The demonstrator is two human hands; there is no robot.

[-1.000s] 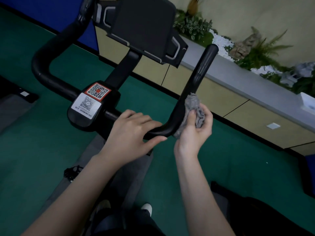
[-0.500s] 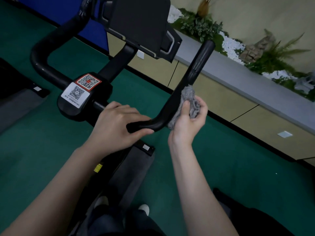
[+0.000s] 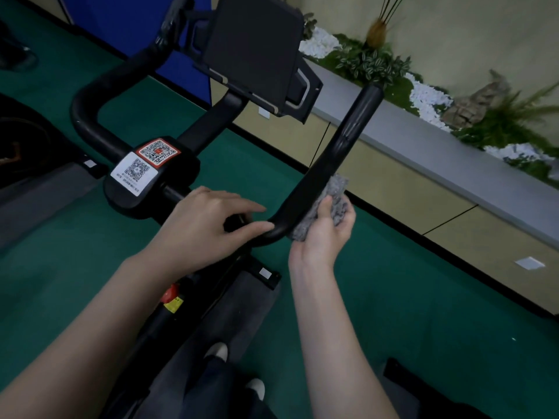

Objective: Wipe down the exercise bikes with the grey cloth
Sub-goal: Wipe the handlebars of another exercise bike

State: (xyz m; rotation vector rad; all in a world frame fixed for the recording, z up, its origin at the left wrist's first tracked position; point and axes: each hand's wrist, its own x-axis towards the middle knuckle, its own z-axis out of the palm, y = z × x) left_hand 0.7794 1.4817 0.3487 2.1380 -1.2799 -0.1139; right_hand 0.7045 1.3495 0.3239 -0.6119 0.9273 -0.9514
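A black exercise bike fills the view, its handlebar [image 3: 348, 140] curving up on the right. My right hand [image 3: 325, 234] holds the crumpled grey cloth [image 3: 331, 201] and presses it against the outer side of the right handlebar bend. My left hand [image 3: 208, 225] grips the horizontal bar just left of that bend, thumb under the tube. A black console [image 3: 254, 52] stands above the bar, and a clamp block with two QR stickers [image 3: 145, 164] sits at the stem.
Green carpet [image 3: 423, 297] surrounds the bike. A long grey-topped planter ledge [image 3: 453, 164] with plants and white stones runs along the right wall. Another dark machine [image 3: 21, 146] stands at the left. My shoes [image 3: 236, 370] show below by the bike frame.
The view has shifted, moving the bike rightward in frame. My right hand keeps the cloth on the handlebar bend, with only a slight shift along the tube. My left hand stays on the bar.
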